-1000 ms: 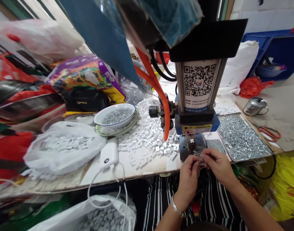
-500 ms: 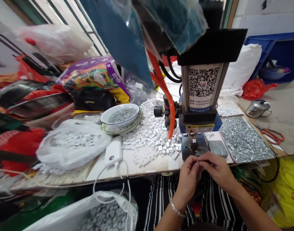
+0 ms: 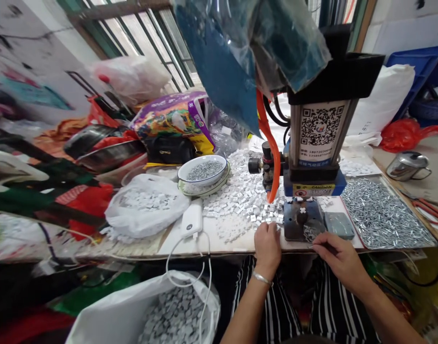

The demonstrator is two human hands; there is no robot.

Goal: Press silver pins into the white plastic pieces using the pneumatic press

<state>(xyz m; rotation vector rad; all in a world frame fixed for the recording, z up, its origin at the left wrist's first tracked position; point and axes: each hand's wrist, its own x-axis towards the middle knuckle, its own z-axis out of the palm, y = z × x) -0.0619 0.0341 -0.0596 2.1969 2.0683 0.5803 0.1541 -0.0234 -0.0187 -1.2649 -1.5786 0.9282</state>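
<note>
My left hand [image 3: 268, 247] reaches over the table's front edge at the near side of a heap of small white plastic pieces [image 3: 236, 193]. Its fingers are curled down, and the back of the hand hides whatever lies under the fingertips. To the right, my right hand [image 3: 336, 255] has thumb and forefinger pinched together by a small pile of metal pins [image 3: 313, 231] on the press base. What the pinch holds, if anything, is too small to make out. Between and beyond the hands stands the pneumatic press [image 3: 317, 138], its dark base [image 3: 292, 220] carrying a round post with a white cross-shaped top.
A tray of metal pins [image 3: 387, 215] lies at the right, beside scissors [image 3: 428, 210] and a metal cup [image 3: 408, 166]. Leftward are a power bank [image 3: 192, 219], an enamel bowl [image 3: 219, 180] and a plastic bag of white pieces [image 3: 147, 203]. A white sack [image 3: 97, 310] of pieces stands below.
My hands were together in front of the press base and are now apart. The left has moved forward to the white pieces, the right toward the pins. The view has swung left.
</note>
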